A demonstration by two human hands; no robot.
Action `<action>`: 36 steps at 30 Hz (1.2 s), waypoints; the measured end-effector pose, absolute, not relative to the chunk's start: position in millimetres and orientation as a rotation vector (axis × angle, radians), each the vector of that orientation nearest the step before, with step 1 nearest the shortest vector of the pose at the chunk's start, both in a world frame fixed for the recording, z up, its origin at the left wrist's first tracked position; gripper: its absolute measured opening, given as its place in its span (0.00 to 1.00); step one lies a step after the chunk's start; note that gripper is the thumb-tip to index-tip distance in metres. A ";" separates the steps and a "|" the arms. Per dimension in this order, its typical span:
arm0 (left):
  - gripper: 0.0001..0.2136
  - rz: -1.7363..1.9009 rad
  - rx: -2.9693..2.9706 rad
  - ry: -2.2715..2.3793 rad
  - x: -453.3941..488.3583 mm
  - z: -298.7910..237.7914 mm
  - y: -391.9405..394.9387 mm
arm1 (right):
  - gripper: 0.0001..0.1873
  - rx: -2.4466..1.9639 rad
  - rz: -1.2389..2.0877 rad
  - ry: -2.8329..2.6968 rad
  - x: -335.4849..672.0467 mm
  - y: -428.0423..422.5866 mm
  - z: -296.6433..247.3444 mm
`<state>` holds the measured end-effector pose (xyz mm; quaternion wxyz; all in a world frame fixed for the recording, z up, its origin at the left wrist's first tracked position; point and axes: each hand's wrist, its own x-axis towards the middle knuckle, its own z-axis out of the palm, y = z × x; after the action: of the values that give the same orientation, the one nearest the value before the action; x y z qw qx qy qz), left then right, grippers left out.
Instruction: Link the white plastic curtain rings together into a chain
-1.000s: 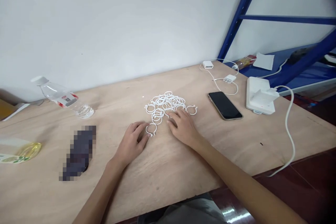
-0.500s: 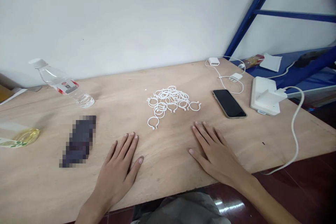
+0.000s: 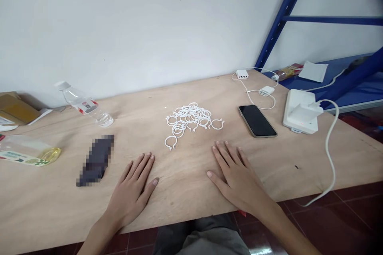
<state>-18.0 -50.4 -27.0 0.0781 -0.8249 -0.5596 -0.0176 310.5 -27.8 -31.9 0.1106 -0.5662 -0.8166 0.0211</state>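
Observation:
A heap of several white plastic rings (image 3: 191, 116) lies in the middle of a wooden table (image 3: 185, 191). One ring (image 3: 170, 142) sits apart at the heap's near left. My left hand (image 3: 131, 189) rests flat on the table near the front edge, fingers stretched out, holding nothing. My right hand (image 3: 236, 175) also lies flat and open, a short way in front of the heap and touching no ring.
A black phone (image 3: 257, 120) lies right of the rings, with a white power strip (image 3: 300, 115), chargers (image 3: 241, 74) and cables beyond it. At left are a lying water bottle (image 3: 86, 106), a yellowish bottle (image 3: 28, 153), a blurred dark object (image 3: 95, 160) and cardboard (image 3: 14, 108). A blue rack (image 3: 329, 20) stands at right.
Both hands drew back from the ring heap toward the table's front edge and flattened out. Since half a second ago they have barely moved; the camera view shifted slightly.

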 end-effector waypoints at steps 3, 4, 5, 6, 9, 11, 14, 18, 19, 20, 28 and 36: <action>0.31 -0.059 -2.481 -1.687 -18.0 -26.0 -51.0 | 0.35 -1.661 0.077 -2.395 310.3 -27.7 -30.5; 0.31 -0.068 -2.484 -1.693 -17.9 -25.8 -51.4 | 0.35 -1.659 0.076 -2.393 310.4 -27.7 -30.1; 0.31 -0.081 -2.486 -1.697 -17.8 -25.6 -51.7 | 0.36 -1.656 0.075 -2.393 310.5 -27.6 -29.8; 0.31 -0.097 -2.487 -1.700 -17.8 -25.5 -51.9 | 0.36 -1.652 0.071 -2.393 310.5 -27.6 -29.6; 0.31 -0.125 -2.488 -1.702 -17.4 -25.6 -51.9 | 0.36 -1.648 0.069 -2.399 310.5 -27.4 -29.1; 0.31 -0.118 -2.489 -1.704 -17.0 -25.6 -51.4 | 0.36 -1.662 0.079 -2.413 310.3 -27.2 -28.6; 0.31 -0.126 -2.492 -1.711 -16.3 -25.5 -50.9 | 0.36 -1.697 0.093 -2.431 310.1 -27.1 -28.2; 0.31 -0.160 -2.506 -1.715 -15.8 -25.6 -52.3 | 0.37 -1.706 0.077 -2.440 310.6 -26.9 -29.8; 0.31 -0.166 -2.511 -1.720 -15.8 -25.2 -52.7 | 0.37 -1.704 0.067 -2.438 310.9 -26.8 -30.7; 0.31 -0.175 -2.516 -1.730 -15.7 -24.5 -52.8 | 0.37 -1.702 0.057 -2.435 311.1 -26.6 -31.7; 0.22 -0.490 -2.646 -1.875 -6.2 -10.8 -11.7 | 0.37 -1.672 0.021 -2.434 312.5 -26.4 -35.0; 0.10 -0.803 -2.893 -1.534 10.6 -16.2 41.6 | 0.34 -1.645 0.035 -2.351 311.7 -25.1 -32.3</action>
<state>10.6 41.6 -16.2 -0.1147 -0.8525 -0.4518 -0.2366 311.7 -25.1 -32.3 0.1355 -0.5679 -0.8118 0.0121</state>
